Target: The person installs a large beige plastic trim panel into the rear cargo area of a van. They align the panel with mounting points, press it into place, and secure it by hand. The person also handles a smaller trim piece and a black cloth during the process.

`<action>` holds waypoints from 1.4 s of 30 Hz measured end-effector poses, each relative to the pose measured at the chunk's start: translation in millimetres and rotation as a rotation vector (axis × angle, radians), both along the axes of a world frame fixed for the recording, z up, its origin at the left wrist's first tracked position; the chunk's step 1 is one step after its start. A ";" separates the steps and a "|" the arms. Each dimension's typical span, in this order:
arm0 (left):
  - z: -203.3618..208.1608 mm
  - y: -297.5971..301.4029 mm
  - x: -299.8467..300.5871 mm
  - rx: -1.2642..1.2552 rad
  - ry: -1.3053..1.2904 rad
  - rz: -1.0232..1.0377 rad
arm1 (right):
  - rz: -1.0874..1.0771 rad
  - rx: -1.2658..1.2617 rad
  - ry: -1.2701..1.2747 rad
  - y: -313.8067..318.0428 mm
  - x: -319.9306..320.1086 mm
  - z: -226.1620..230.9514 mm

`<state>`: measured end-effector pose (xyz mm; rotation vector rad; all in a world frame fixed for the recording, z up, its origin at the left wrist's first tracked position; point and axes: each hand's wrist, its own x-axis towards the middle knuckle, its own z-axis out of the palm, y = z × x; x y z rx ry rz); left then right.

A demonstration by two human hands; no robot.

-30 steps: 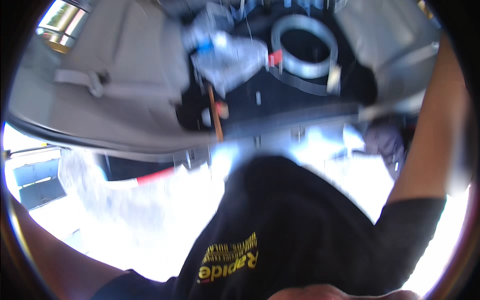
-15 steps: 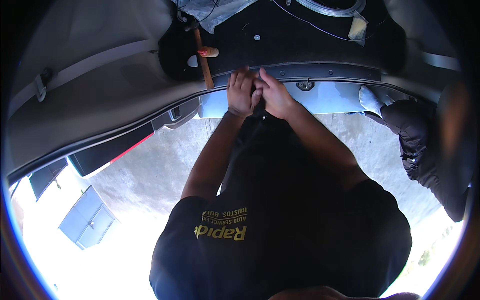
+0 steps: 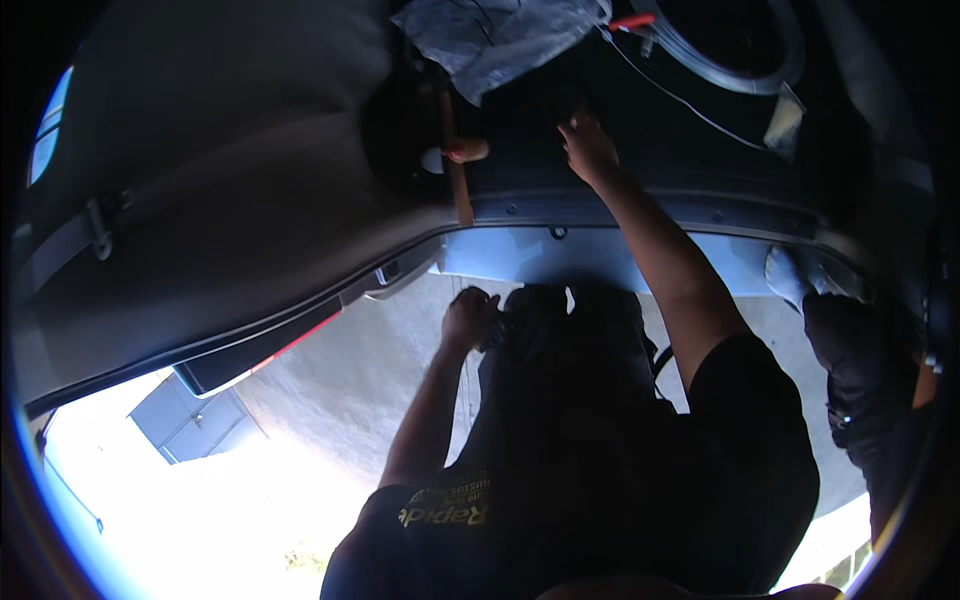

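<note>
My right hand [image 3: 592, 148] reaches over the dark cargo floor [image 3: 535, 180] of a vehicle. Its fingers are curled, and a dark shape at their tips is too dim to name. My left hand [image 3: 472, 318] hangs low beside my dark trouser leg, closed, with any contents hidden. To the left of my right hand lies a long wooden handle [image 3: 457, 185], perhaps a hammer's. A small tan tube with a red end [image 3: 468, 150] rests across it. Farther in is a crumpled clear plastic bag [image 3: 490, 45].
A coil of clear tubing [image 3: 785, 65], a red-handled tool [image 3: 632, 21] and a small pale packet [image 3: 786, 120] lie at the far right. Along the opening runs the light-blue bumper [image 3: 500, 252]. Another person's dark-clothed leg [image 3: 840, 350] is close on the right.
My hands, together at the cargo edge before, have parted. The right has gone forward into the cargo area, and the left has dropped back beside my leg. The view has shifted too.
</note>
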<state>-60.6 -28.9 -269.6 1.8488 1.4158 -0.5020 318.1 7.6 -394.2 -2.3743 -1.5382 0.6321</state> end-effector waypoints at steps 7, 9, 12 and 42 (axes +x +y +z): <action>45.1 13.3 -11.7 0.099 -0.155 0.029 | -0.280 0.529 1.052 27.2 19.3 51.0; 57.6 33.9 15.1 0.158 -0.324 0.040 | -0.266 0.759 1.396 52.3 12.9 141.5; 107.3 78.6 74.9 0.116 -0.499 0.051 | -0.094 0.901 1.496 56.7 3.4 259.0; 667.5 210.0 265.4 1.911 -1.265 -0.750 | 0.503 1.761 0.714 116.2 38.9 740.5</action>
